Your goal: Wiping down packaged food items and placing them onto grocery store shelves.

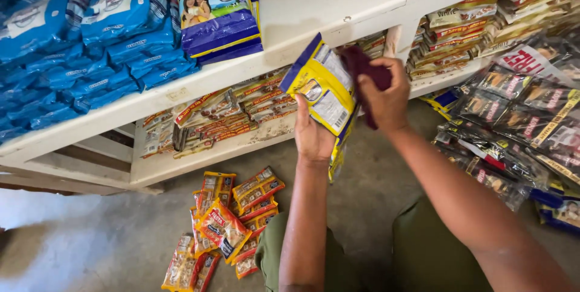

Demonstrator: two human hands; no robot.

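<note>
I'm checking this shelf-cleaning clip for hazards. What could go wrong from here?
The left hand holds the yellow packet only from below while the right hand presses a dark cloth on it, so a hard wipe might knock it loose. The sachets scattered on the floor beside the knees could be crushed if the person shifts. The black packets hanging at the right might get brushed by the elbow.

Yellow-and-blue packet (325, 89) in left hand (312, 138), right hand (384, 96) with dark red cloth (366, 70) against it, below white shelf (314, 2).
</note>
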